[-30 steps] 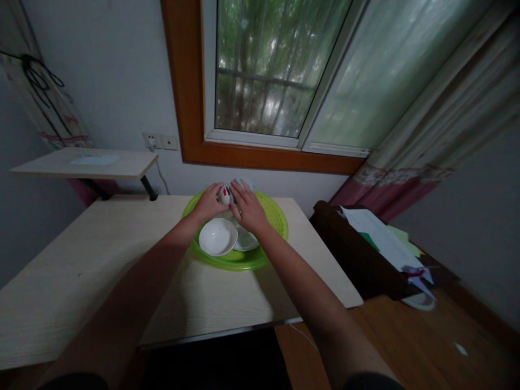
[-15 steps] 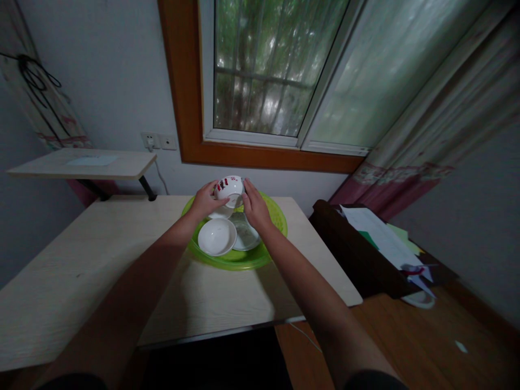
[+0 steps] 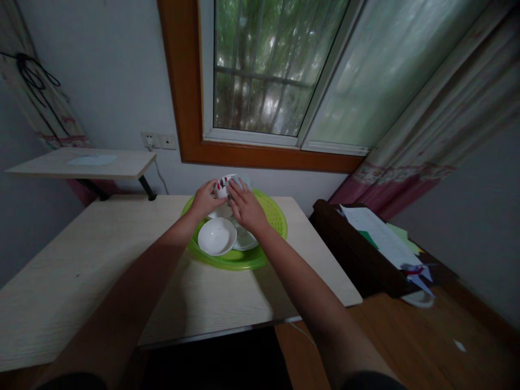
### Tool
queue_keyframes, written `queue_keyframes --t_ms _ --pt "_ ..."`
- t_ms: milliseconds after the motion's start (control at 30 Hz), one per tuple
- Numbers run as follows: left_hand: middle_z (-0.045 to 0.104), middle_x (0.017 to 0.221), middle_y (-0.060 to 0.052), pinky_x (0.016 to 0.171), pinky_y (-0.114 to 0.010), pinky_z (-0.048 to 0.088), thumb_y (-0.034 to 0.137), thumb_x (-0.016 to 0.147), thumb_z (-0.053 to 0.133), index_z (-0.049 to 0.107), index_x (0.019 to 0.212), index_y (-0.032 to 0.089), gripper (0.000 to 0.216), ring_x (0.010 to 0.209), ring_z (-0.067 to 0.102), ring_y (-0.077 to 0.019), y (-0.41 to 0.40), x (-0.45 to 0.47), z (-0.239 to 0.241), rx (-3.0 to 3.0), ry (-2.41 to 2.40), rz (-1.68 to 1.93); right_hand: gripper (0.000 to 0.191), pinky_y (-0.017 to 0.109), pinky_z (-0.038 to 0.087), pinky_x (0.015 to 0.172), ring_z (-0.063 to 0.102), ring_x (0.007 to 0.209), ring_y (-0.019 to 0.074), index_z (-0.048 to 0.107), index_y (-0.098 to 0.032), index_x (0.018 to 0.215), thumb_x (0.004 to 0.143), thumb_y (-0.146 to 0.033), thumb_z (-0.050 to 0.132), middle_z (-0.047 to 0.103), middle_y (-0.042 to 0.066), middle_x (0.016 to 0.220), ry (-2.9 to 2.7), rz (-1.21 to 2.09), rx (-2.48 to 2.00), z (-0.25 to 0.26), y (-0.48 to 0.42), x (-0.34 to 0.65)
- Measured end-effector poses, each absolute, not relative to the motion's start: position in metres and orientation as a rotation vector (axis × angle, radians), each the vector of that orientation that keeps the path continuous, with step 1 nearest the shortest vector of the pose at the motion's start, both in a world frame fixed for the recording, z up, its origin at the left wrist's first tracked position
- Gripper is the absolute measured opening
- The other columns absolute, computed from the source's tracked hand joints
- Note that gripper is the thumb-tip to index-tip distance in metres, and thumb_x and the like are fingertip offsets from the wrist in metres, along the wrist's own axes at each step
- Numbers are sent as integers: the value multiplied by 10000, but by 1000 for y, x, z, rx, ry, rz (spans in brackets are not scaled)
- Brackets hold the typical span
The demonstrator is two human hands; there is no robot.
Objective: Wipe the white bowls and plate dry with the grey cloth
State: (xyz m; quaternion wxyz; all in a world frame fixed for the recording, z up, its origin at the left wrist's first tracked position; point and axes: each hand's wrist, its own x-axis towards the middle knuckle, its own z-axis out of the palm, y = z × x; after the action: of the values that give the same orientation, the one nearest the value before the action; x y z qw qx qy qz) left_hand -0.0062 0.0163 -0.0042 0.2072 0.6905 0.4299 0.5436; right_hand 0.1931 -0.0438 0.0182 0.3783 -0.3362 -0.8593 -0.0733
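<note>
My left hand point(image 3: 204, 199) grips the left side of a white bowl with red and dark markings point(image 3: 221, 187), held tilted above a green plastic basin point(image 3: 233, 264). Across the bowl's outer side lies my right hand point(image 3: 249, 210), its fingers pressing a pale grey-blue cloth point(image 3: 246, 181) against it; much of the cloth is hidden. In the basin sit a plain white bowl point(image 3: 217, 237) at the front left, a white dish point(image 3: 245, 240) partly under my right hand, and another white bowl point(image 3: 221, 212) mostly covered by the hands.
The basin stands on a pale wooden table point(image 3: 101, 244). At the back left is a raised shelf point(image 3: 134, 165) on black legs. A dark brown piece of furniture point(image 3: 349, 254) with papers point(image 3: 377, 238) stands right of the table. A window point(image 3: 264, 81) is behind.
My right hand has moved left, from the bowl's right edge across its outer side, covering more of it. The cloth now shows beyond its fingers. My left hand keeps its hold.
</note>
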Motion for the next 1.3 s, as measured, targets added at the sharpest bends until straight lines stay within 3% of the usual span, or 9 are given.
queue_keyframes --t_ms 333,633,800,1033,1167,1300 --pt "679 1336 -173 931 -416 602 361 706 848 595 1360 172 727 1068 725 -259 15 -9 0 1714 1165 1532 534 489 367 1272 433 1511 226 407 -235 1593 1071 -326 343 422 67 1643 -1922 -4 -1027 7 -34 205" --pt "689 1281 -138 995 -398 565 323 676 824 629 1332 158 704 1104 682 -266 12 -6 -1 2104 1286 1445 487 529 333 1275 221 1603 253 503 -174 1524 1054 -253 406 433 90 1636 -2201 -236 -841 17 -45 197" --pt "685 1285 -114 1047 -382 537 205 660 776 638 1309 171 665 1155 660 -264 3 -4 5 2284 1275 1367 482 554 340 1261 238 1598 275 517 -186 1511 1036 -228 451 455 85 1624 -2331 -275 -781 19 -48 195" --pt "689 1231 -113 952 -377 574 331 663 843 628 1308 180 697 1085 673 -257 9 -3 0 2163 1264 1429 532 514 264 1305 272 1588 243 412 -208 1585 1077 -364 380 389 96 1662 -2036 -83 -910 13 -35 204" --pt "658 1310 -149 925 -388 584 369 649 864 605 1326 165 753 1070 686 -257 12 -5 -2 1979 1231 1492 649 508 278 1292 358 1550 264 377 -224 1600 1041 -545 448 361 115 1674 -1889 177 -990 4 -23 213" --pt "641 1359 -175 888 -382 597 384 664 855 547 1357 159 791 1054 709 -252 9 -6 0 1749 1072 1461 944 535 319 1258 422 1500 335 349 -172 1601 867 -660 685 420 183 1628 -1750 383 -1029 -4 -14 216"
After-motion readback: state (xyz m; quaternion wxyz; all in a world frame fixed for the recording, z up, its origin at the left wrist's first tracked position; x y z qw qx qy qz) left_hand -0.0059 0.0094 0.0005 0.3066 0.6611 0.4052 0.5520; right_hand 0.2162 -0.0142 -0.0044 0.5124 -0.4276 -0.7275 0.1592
